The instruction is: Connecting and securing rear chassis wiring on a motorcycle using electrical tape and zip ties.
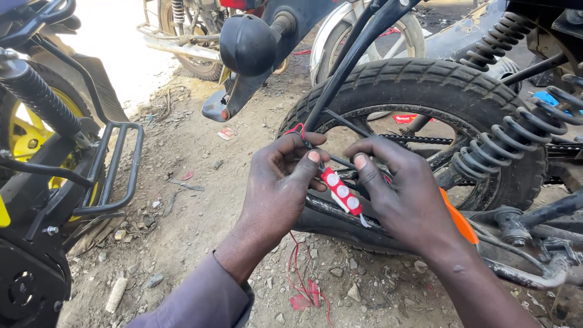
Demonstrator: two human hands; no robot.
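At far left I note a parked motorcycle with a yellow wheel [24, 136] and a black tubular foot guard [115, 170] standing on littered dirt ground [188, 206]. A dried corn cob [115, 294] lies on the ground near that machine. Above centre hangs a black round turn-signal housing [248, 44] on its bracket.

My left hand [279, 188] comes up from a grey-purple sleeve [200, 300]; its thumb and forefinger are closed on the upper end of a small red light strip [341, 191] with three white round lenses. Thin red wires [294, 129] loop over the top of this hand, and more red wire [303, 273] trails down to the dirt below.

My right hand [404, 194] is just beside it, forefinger tip pressed near the strip's upper end, the other fingers curled behind the strip. An orange handle [458, 218] projects from behind this hand; I cannot tell how it is held.

The strip sits in front of the black rear tyre [425, 85]. Right of it, black coil shock springs [516, 133] run diagonally.
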